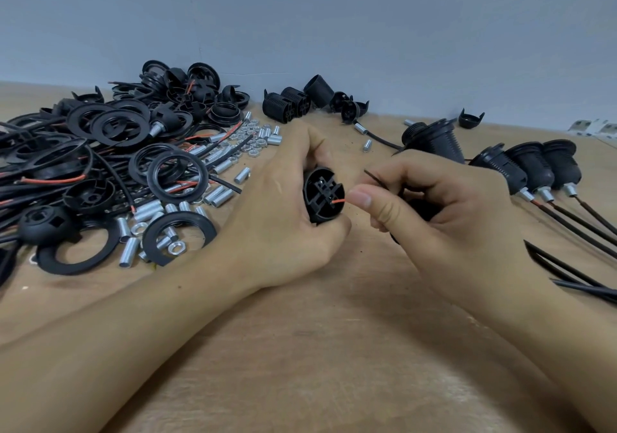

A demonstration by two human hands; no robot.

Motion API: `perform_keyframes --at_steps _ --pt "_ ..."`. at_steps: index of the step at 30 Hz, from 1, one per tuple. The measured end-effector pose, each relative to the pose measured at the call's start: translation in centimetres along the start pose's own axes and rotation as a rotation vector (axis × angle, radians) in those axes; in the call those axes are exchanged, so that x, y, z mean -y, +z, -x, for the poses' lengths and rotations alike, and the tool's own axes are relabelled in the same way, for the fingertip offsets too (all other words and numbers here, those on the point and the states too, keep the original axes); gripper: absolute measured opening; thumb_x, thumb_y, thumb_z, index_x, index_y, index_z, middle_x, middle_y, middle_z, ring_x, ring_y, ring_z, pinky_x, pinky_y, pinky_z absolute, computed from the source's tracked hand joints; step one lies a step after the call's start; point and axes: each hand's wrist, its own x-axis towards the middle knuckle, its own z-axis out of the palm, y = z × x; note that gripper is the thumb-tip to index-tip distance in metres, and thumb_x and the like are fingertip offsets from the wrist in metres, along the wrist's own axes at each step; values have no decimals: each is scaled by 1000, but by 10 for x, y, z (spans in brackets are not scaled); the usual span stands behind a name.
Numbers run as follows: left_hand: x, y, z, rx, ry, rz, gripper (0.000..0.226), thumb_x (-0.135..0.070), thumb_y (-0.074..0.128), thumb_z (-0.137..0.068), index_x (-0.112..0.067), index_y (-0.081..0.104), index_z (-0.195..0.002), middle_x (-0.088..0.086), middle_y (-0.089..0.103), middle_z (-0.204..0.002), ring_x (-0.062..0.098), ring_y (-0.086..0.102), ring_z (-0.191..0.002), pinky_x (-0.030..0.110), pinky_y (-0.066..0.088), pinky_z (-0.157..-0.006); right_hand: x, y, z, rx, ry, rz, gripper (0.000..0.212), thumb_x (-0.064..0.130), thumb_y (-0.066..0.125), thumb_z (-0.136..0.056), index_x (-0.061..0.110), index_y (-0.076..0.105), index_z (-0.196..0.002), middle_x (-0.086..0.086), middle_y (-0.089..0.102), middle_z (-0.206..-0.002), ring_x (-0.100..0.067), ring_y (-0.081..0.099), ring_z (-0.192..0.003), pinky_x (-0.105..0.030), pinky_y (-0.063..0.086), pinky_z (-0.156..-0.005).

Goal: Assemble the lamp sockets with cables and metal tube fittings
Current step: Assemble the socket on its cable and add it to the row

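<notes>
red wire tip at the socket's open end

centre of the frame: left hand (283,198) wrapped around a black lamp socket (322,195), open end turned right, toward the other hand. right hand (434,205) just beside it, thumb and curled fingers pinching a red wire (339,200) close behind its tip. tip pointing left, lying roughly level, already touching or just inside the terminal block within the socket; hard to say which. long axis of wire and mouth of socket nearly in line, so probably only a short push leftward needed, led by the right hand with the left bracing. black wire strand (375,178) poking up and left from the same pinch, not yet seated.

rest of the cable buried inside the right palm, along with some dark part underneath that cannot be made out. terminal hole itself too small and shadowed to read. finished sockets (534,168) with metal tubes and cables lined up at right, cables cut off by the frame edge. upper left: heap of black rings (120,125), loose metal tubes (220,195) and nuts on the wooden table (334,349).
</notes>
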Motion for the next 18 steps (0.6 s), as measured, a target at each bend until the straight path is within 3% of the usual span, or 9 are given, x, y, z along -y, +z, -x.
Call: perform_keyframes --at_steps 3,9,12,15,18 --pt "0 0 0 13 -7 -16 39 -8 63 -63 -13 40 -93 -2 49 -64 7 42 -51 20 32 -46 0 0 0 -26 -23 46 9 21 67 -90 26 65 -83 6 55 -60 -16 56 -58 -29 45 -54" --pt "0 0 0 29 -28 2 39 -10 63 -63 -14 40 -94 3 52 -67 10 41 -52 27 34 -46 0 0 0 -37 -20 51 12 21 67 -90 30 62 -83 15 54 -61 -11 56 -58 -18 42 -55" --pt "0 1 0 24 -29 -15 39 -10 63 -62 -16 39 -93 -7 46 -63 8 41 -51 20 31 -47 1 0 0 -21 -41 85 10 19 67 -90 25 64 -83 12 57 -63 -13 57 -60 -21 44 -56" --pt "0 1 0 22 -33 -40 39 -12 62 -62 -18 38 -93 -8 45 -63 8 41 -51 22 32 -47 1 1 1 -21 -43 100 9 18 68 -90 23 65 -83 4 58 -62 -16 57 -60 -29 45 -56" --pt "0 0 1 24 -19 -59 39 -13 62 -63 -20 38 -93 -9 45 -64 9 42 -52 21 32 -48 0 1 0 -39 -39 140 10 19 68 -90 25 65 -83 7 58 -62 -16 57 -60 -30 45 -56"
